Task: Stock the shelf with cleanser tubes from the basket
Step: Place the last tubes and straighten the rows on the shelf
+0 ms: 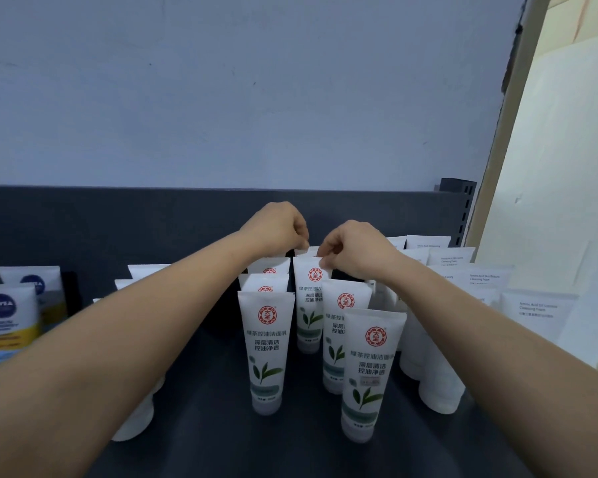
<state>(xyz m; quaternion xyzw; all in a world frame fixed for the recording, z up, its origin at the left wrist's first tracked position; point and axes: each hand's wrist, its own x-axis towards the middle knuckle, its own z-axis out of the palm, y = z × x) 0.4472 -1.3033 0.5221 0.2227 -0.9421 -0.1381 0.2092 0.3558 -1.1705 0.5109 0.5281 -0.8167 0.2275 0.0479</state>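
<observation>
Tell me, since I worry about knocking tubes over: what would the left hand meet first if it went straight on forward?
Probably the dark shelf back panel just behind the left hand; depth is unclear.

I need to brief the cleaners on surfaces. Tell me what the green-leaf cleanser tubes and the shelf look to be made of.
Green-leaf tubes: most likely soft plastic, white with a slight sheen; the flat crimped top edge and the frosted, translucent-looking cap at the base suggest a squeeze tube. Shelf: dark grey with a matte, even finish and only a faint reflection; probably painted metal, judging by the slotted upright at the back right, though coated board is possible.
</observation>
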